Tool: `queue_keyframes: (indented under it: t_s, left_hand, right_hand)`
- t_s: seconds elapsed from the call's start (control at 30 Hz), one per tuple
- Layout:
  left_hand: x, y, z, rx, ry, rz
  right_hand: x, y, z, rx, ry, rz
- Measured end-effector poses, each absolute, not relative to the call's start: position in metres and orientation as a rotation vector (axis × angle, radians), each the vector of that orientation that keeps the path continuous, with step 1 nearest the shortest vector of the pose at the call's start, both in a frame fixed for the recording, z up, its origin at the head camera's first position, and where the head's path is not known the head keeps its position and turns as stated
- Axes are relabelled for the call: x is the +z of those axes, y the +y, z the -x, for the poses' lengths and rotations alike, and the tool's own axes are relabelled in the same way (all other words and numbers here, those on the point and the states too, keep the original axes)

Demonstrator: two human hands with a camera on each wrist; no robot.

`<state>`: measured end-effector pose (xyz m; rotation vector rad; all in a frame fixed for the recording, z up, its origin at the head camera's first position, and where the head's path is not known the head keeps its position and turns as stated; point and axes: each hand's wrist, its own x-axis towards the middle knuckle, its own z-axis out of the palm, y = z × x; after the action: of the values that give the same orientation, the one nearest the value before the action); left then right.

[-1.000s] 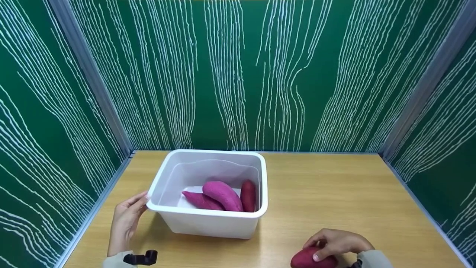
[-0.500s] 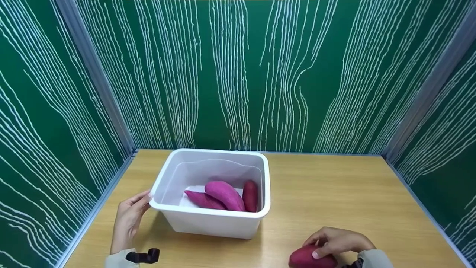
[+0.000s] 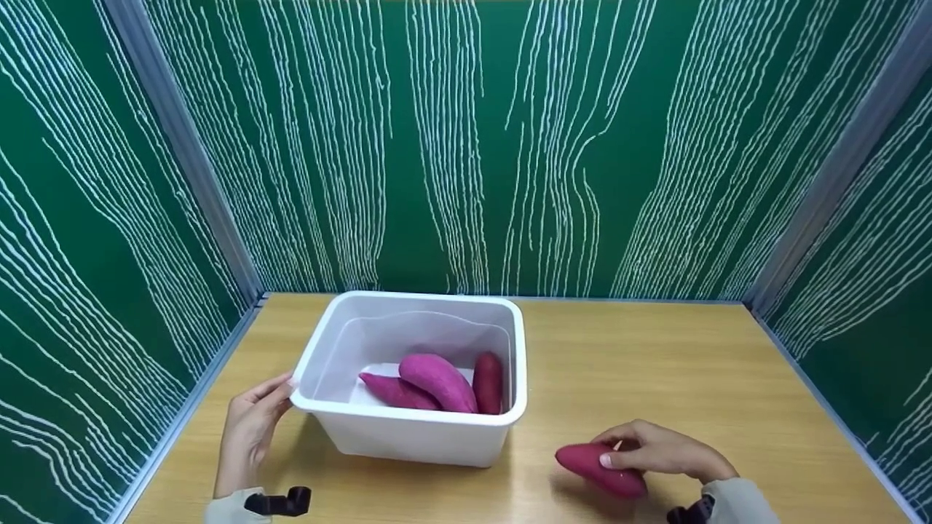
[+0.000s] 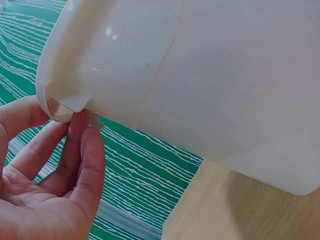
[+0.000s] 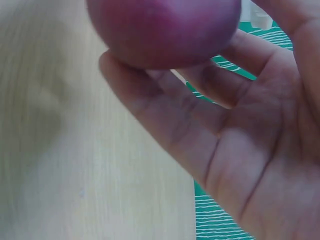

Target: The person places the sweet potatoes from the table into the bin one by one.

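Observation:
A white plastic bin (image 3: 408,437) stands on the left half of the table with its mouth facing up. My left hand (image 3: 251,426) pinches the bin's near left rim corner; in the left wrist view the thumb and fingers (image 4: 92,155) meet at that rim. Inside lie a pointed purple sweet potato (image 3: 393,391), a curved brighter one (image 3: 440,382) and a dark red one (image 3: 487,382) along the right wall. My right hand (image 3: 662,451) grips another reddish sweet potato (image 3: 601,469), right of the bin, its shadow on the table below. The right wrist view shows fingertips under it.
The wooden table (image 3: 655,364) is enclosed by green panels (image 3: 553,145) with white wavy lines, at the back and both sides. Grey metal posts (image 3: 801,167) rise at the back corners. Black wrist straps (image 3: 280,502) sit over the pale sleeves.
My right hand has raised the sweet potato and moved it slightly forward, turning it so its tip points left. My left hand stays at the bin's corner.

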<state>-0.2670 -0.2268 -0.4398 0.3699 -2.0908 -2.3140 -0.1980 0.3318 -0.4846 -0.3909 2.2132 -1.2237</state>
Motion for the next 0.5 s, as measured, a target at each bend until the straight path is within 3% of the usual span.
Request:
queue_keyframes:
  t_s: [0.5]
  left_hand:
    - [-0.442,-0.224,0.268,-2.329,-2.003,-0.289]
  right_hand:
    - [-0.457,0.323,0.201,-1.328,2.303,0.298]
